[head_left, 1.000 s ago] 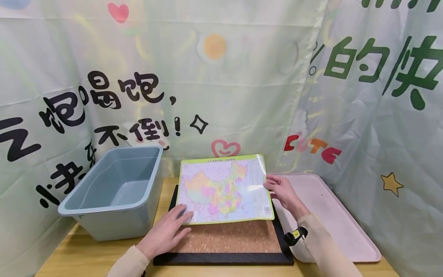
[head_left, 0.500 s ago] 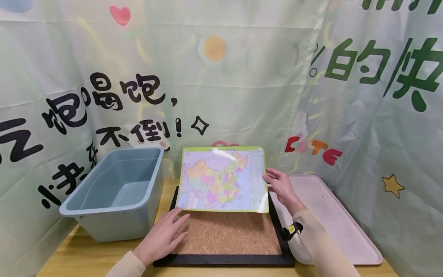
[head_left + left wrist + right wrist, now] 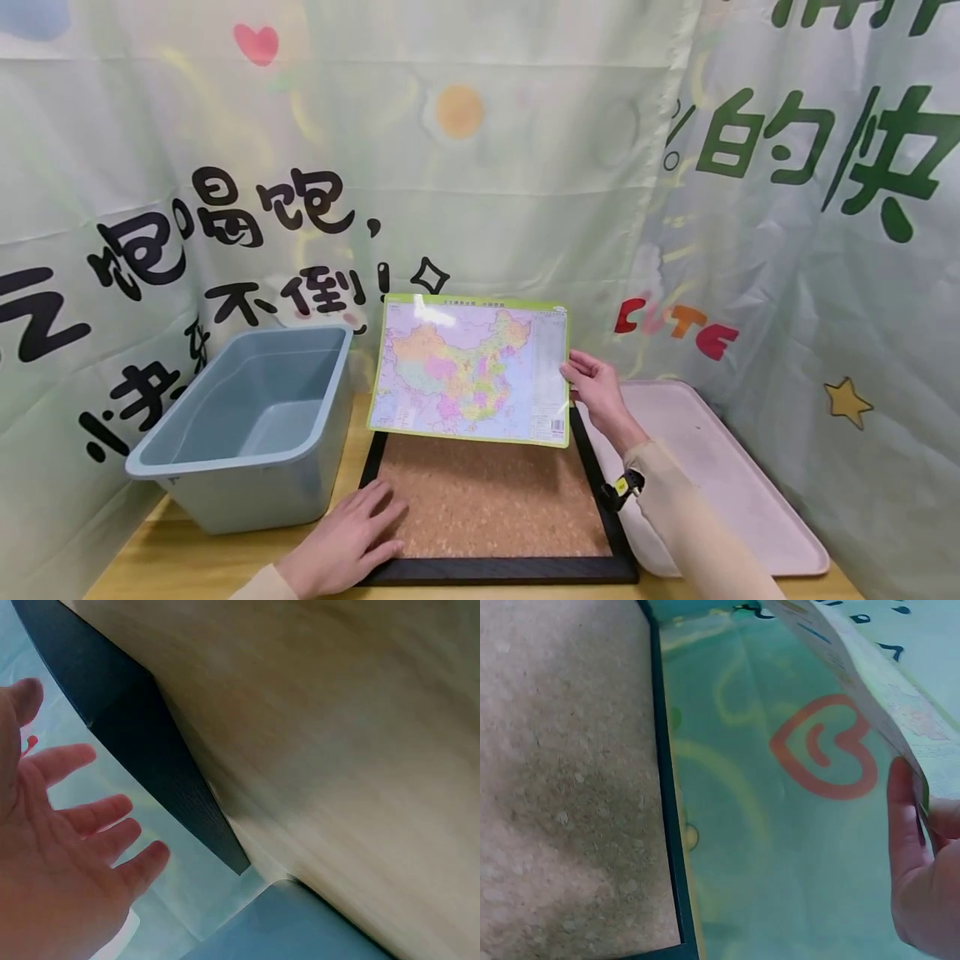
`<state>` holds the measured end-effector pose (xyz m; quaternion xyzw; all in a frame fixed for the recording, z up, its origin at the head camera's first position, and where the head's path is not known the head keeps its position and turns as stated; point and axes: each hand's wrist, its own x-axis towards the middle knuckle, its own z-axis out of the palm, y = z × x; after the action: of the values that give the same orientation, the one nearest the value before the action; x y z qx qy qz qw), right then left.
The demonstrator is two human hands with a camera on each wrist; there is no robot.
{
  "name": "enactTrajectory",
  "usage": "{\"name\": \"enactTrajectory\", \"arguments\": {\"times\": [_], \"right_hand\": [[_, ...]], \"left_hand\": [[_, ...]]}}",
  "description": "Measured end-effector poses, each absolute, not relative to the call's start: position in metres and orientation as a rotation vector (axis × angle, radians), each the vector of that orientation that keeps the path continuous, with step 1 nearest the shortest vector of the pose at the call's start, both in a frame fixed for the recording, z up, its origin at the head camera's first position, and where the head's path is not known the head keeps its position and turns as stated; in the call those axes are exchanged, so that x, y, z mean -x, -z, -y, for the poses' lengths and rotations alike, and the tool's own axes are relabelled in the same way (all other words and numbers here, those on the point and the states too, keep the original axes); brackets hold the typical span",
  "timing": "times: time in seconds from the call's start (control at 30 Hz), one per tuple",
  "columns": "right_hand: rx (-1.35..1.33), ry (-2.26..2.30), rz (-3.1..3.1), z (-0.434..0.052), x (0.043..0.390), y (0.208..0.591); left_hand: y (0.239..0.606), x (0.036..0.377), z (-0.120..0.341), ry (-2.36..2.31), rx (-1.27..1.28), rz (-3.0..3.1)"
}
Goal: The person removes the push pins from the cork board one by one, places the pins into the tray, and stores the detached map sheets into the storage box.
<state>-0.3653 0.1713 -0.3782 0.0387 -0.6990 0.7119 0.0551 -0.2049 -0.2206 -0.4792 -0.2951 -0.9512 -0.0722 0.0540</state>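
A thin map sheet (image 3: 457, 371) with a yellow-green border hangs tilted above a black-framed cork board (image 3: 487, 517). My right hand (image 3: 600, 398) pinches the sheet's right edge between thumb and fingers, as the right wrist view also shows at the sheet's edge (image 3: 889, 724). My left hand (image 3: 348, 537) is over the board's lower left side, its fingers loosely extended and holding nothing. In the left wrist view the left hand (image 3: 75, 847) has spread fingers beside the black frame (image 3: 157, 742); whether they touch the frame I cannot tell.
To the left stands a deep blue-grey plastic bin (image 3: 247, 433). A pale pink tray (image 3: 720, 483) lies on the right, partly under my right forearm. The wooden table (image 3: 187, 558) holds everything, and a printed curtain (image 3: 525, 208) hangs behind and at both sides.
My right hand has lifted the map sheet up off the cork board and slightly leftward. My left hand has let go of the sheet's lower left corner and moved down a little.
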Motion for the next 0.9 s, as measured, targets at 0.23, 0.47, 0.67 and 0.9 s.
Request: {"name": "enactTrajectory", "arguments": {"times": [0.23, 0.47, 0.67, 0.9], "right_hand": [[-0.125, -2.165, 2.074, -0.162, 0.372, 0.369], [-0.131, -2.223, 2.06, -0.144, 0.378, 0.363], [-0.162, -2.281, 2.006, -0.134, 0.38, 0.361], [-0.157, -2.387, 1.982, -0.121, 0.38, 0.358]], "left_hand": [[0.479, 0.203, 0.219, 0.264, 0.922, 3.003], [0.479, 0.198, 0.219, 0.343, 0.954, 3.072], [0.478, 0.197, 0.214, 0.337, 0.972, 3.095], [0.476, 0.198, 0.212, 0.358, 0.98, 3.115]]}}
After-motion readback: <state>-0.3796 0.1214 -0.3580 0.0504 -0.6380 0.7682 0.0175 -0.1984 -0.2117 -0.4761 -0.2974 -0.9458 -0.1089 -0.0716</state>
